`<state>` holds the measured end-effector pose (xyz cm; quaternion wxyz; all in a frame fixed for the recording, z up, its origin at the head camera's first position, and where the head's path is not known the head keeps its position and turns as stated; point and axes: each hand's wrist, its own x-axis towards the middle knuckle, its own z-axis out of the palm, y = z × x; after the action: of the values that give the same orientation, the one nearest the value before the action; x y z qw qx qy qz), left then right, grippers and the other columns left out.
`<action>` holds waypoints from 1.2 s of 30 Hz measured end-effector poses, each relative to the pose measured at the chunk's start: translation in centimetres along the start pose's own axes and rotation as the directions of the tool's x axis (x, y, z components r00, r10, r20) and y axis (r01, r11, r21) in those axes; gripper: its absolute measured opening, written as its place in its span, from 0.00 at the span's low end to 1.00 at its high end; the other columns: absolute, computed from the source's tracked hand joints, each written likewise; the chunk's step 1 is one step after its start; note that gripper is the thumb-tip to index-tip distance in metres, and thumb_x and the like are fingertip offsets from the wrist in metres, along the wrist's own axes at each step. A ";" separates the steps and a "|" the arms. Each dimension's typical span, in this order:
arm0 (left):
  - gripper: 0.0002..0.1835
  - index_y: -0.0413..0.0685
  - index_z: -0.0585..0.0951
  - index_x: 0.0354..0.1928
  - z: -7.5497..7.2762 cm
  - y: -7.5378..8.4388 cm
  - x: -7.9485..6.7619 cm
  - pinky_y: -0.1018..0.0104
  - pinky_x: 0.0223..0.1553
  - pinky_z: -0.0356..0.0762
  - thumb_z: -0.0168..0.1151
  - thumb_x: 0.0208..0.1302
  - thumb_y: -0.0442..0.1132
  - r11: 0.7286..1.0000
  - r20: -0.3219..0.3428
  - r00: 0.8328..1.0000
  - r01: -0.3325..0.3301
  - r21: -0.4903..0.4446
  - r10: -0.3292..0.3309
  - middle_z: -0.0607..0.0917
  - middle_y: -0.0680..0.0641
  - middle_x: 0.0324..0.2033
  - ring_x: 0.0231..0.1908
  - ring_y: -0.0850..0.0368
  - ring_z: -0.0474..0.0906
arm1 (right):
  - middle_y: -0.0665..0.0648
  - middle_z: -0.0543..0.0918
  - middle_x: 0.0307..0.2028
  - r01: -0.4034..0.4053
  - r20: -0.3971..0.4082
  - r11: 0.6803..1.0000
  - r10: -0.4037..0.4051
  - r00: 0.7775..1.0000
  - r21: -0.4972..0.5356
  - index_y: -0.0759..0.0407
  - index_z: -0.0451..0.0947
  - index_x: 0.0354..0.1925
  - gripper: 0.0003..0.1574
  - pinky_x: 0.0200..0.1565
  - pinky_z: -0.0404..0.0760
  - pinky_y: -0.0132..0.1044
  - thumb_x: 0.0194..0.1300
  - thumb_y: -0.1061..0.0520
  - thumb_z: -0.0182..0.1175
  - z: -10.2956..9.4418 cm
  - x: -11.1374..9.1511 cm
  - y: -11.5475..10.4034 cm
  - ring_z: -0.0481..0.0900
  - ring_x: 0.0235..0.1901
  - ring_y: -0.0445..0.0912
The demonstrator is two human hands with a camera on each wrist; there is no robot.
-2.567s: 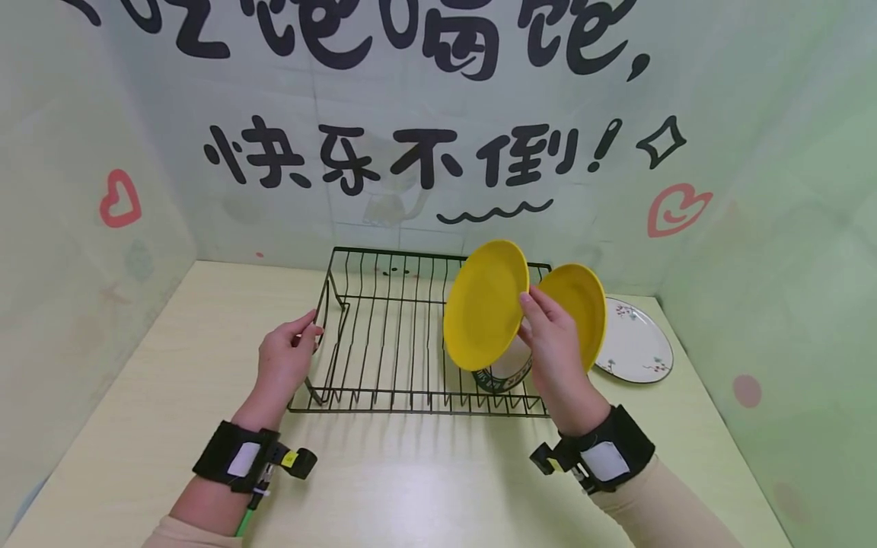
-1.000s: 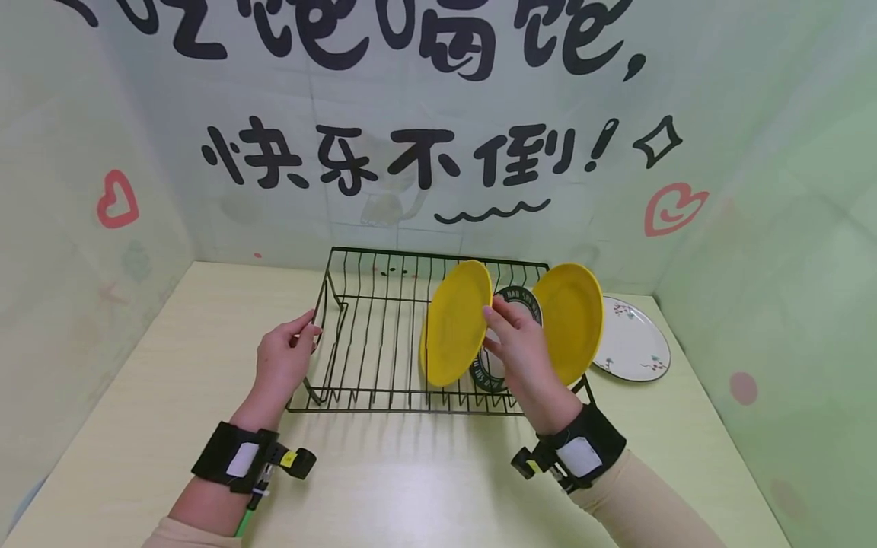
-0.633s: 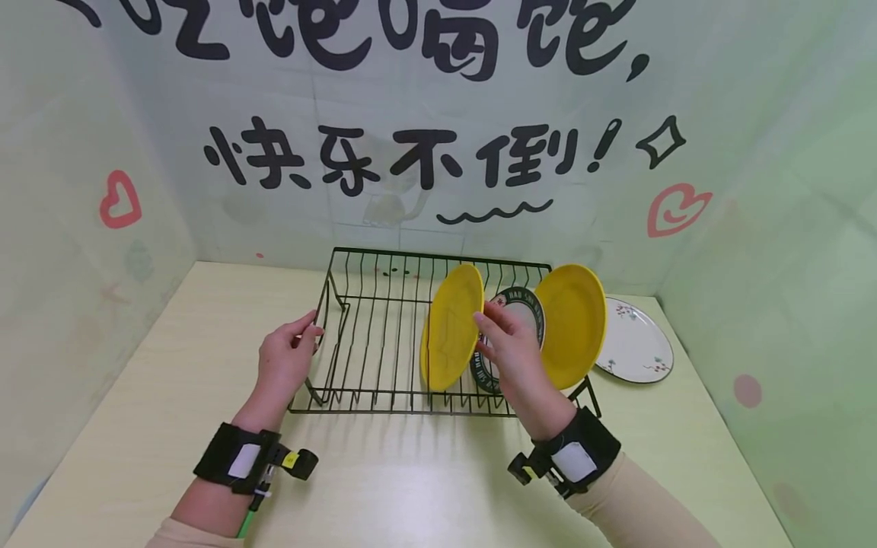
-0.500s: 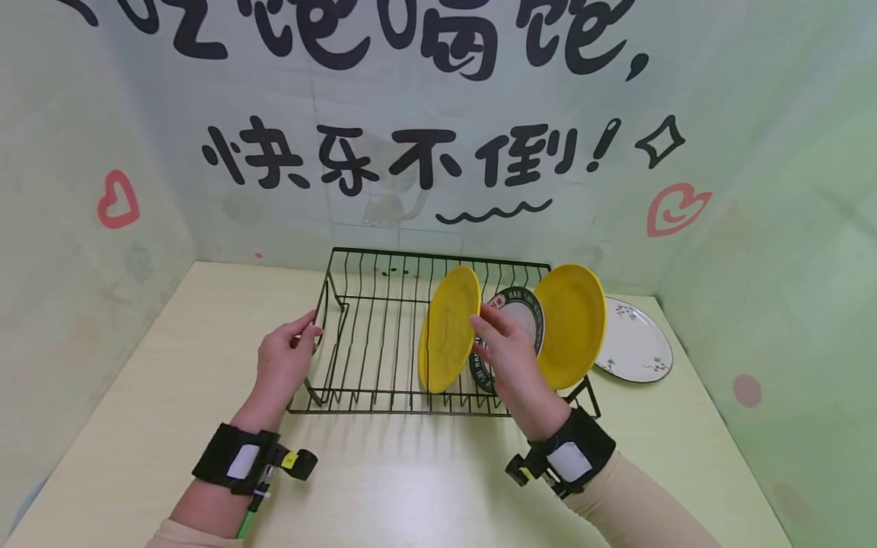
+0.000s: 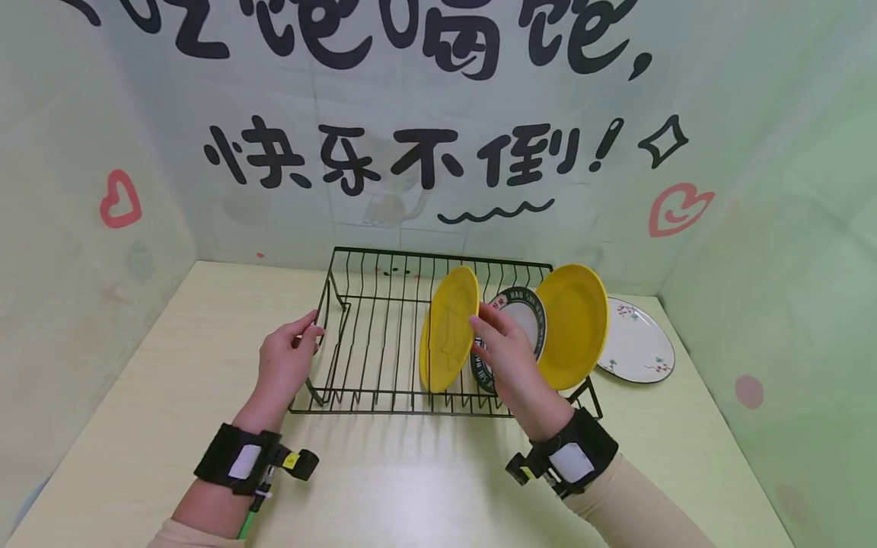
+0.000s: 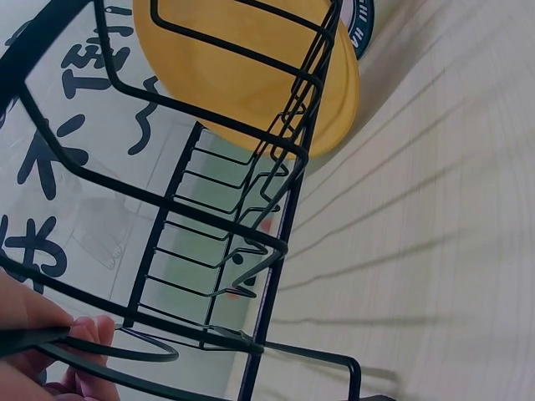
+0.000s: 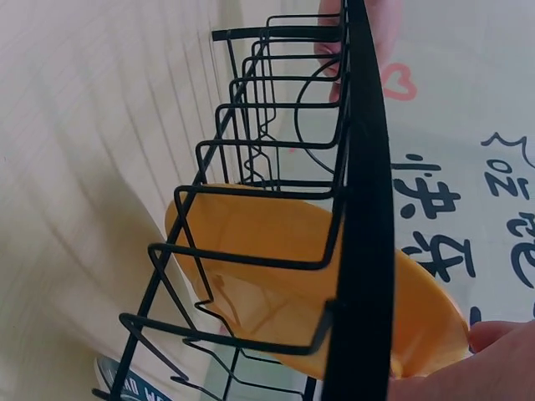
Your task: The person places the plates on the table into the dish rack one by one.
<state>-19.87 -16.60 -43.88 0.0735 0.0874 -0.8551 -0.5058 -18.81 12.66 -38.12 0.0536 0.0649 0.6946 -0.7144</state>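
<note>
A black wire dish rack (image 5: pixel 384 412) stands on the light wooden table. My left hand (image 5: pixel 284 358) pinches the rack's left end, its fingertips beside the wire in the left wrist view. With thumb and fingers, my right hand (image 5: pixel 514 354) pinches the right edge of a yellow plate (image 5: pixel 448 331). That plate stands on edge between the wires, leaning slightly, and its lower part shows through them in the right wrist view. Just right of it is a white plate with a dark lettered rim (image 5: pixel 530 312), partly hidden by my right hand. Another yellow plate (image 5: pixel 575 327) stands at the rack's right end.
A white oval plate with small flowers (image 5: pixel 637 342) is beyond the rack's right end, partly behind the yellow plate. Behind the rack rises a printed backdrop (image 5: pixel 274 221), with side panels left and right. The bare table front (image 5: pixel 411 487) lies between my forearms.
My right hand has brought the yellow plate left and down into the rack, uncovering the dark-rimmed plate. Over the last half second it barely moves. My left hand stays on the rack.
</note>
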 end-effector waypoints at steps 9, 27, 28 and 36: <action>0.21 0.48 0.70 0.65 0.1 0.0 0.1 0.71 0.23 0.66 0.47 0.73 0.40 1.000 0.000 1.000 0.004 -0.006 -0.004 0.83 0.40 0.47 0.34 0.55 0.74 | 0.54 0.64 0.67 0.035 -0.024 0.996 -0.037 0.999 -0.083 0.53 0.60 0.68 0.30 0.63 0.68 0.48 0.72 0.50 0.50 -1.2 -0.7 -0.7 0.66 0.63 0.51; 0.21 0.48 0.70 0.65 0.1 0.1 0.2 0.71 0.22 0.65 0.47 0.73 0.40 1.000 0.003 1.000 -0.006 -0.003 0.006 0.83 0.40 0.47 0.33 0.55 0.74 | 0.50 0.70 0.62 0.251 -0.127 0.963 -0.262 0.957 -0.097 0.56 0.65 0.65 0.25 0.57 0.73 0.33 0.72 0.62 0.46 -6.5 -4.1 -2.5 0.68 0.60 0.47; 0.21 0.48 0.70 0.65 0.1 0.1 0.2 0.71 0.22 0.65 0.47 0.73 0.40 1.000 0.004 1.000 -0.005 -0.003 0.005 0.83 0.40 0.46 0.33 0.54 0.74 | 0.50 0.70 0.61 0.264 -0.139 0.960 -0.275 0.951 -0.093 0.56 0.65 0.65 0.25 0.55 0.74 0.31 0.72 0.61 0.46 -6.8 -4.3 -2.8 0.69 0.59 0.46; 0.22 0.48 0.69 0.66 0.1 -0.1 0.0 0.71 0.22 0.65 0.46 0.73 0.41 1.000 0.011 1.000 0.002 0.003 -0.002 0.83 0.40 0.47 0.32 0.58 0.74 | 0.57 0.70 0.61 0.371 -0.275 0.928 -0.345 0.897 0.044 0.60 0.68 0.63 0.23 0.50 0.77 0.29 0.71 0.62 0.47 -9.9 -5.2 -4.7 0.68 0.58 0.50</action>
<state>-19.91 -16.61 -43.99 0.0683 0.0858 -0.8561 -0.5050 -14.30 22.60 -32.90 -0.1744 0.0325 0.6608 -0.7293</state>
